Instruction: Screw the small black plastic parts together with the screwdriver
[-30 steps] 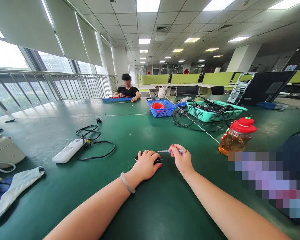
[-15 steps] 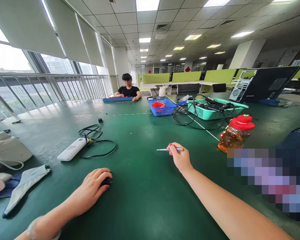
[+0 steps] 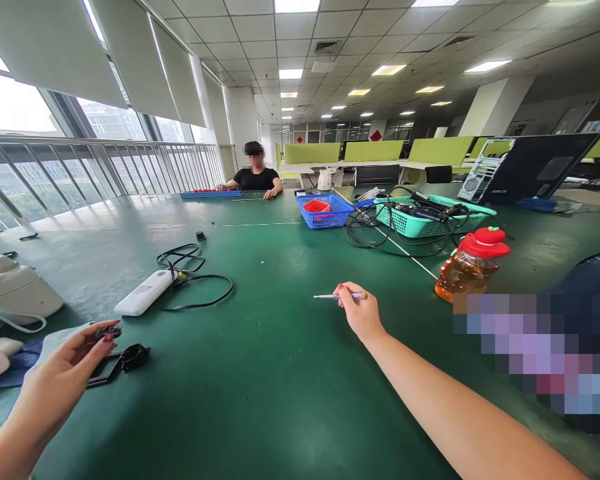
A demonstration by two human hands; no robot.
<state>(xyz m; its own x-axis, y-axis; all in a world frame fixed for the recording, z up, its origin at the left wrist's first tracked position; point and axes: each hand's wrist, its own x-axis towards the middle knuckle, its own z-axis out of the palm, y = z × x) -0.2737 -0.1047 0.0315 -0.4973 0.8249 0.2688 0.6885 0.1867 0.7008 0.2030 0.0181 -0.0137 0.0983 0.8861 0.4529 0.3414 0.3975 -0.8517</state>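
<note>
At the left, my left hand (image 3: 55, 377) is closed, pinching a small dark part (image 3: 109, 331) between thumb and fingers. Just beyond the fingertips are a black angular frame (image 3: 109, 372) and a round black piece (image 3: 136, 357); whether they rest on the table or hang from my hand I cannot tell. My right hand (image 3: 363, 313) grips a small screwdriver (image 3: 325, 297) by its see-through handle, its thin shaft pointing left above the green table (image 3: 280, 373).
A white power bank (image 3: 145, 293) trails a black cable. Left of it stand a cream bottle (image 3: 17, 293) and cloth. Further off are a blue basket (image 3: 325, 220), a teal basket (image 3: 415, 228) full of cables, a red-capped jar (image 3: 470, 267) and a seated person (image 3: 254, 177).
My left hand has moved left from nearer the middle, and the black frame and round piece now show beside it. My right hand stays in place with the screwdriver.
</note>
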